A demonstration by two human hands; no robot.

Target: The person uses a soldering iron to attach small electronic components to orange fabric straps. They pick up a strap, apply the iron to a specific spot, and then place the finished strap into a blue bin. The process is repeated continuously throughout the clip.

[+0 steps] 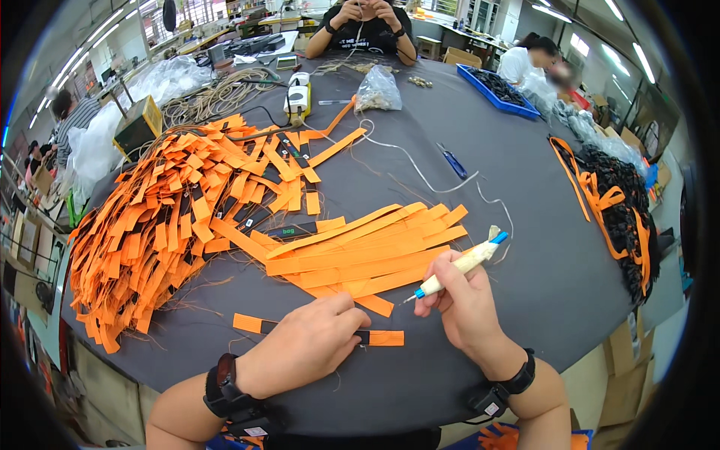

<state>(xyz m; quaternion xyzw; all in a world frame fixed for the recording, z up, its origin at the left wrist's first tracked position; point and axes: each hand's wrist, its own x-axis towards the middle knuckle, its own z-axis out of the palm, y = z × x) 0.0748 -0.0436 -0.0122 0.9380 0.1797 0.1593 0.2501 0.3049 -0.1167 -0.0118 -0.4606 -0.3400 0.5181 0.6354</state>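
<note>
An orange webbing strap with a black middle (pixel 247 323) lies across the near edge of the table. My left hand (pixel 315 341) is over it, fingers curled down and closed on its black part, which is mostly hidden. My right hand (pixel 469 300) grips a corded pen-shaped tool (pixel 457 271), off-white with blue ends and a thin metal tip. The tip points down-left, above and apart from the strap. Just beyond my hands a fan of orange straps (pixel 360 255) lies loosely stacked, and a large heap of orange-and-black straps (pixel 165 232) covers the left side.
A pale wire (pixel 420 176) runs across the grey table (pixel 555 225) past blue-handled snips (pixel 452 163). Farther back are a white-and-yellow device (pixel 298 97), a plastic bag (pixel 379 90) and a blue tray (pixel 499 94). Black-and-orange straps (pixel 615 202) pile up right. A co-worker (pixel 364 34) sits opposite.
</note>
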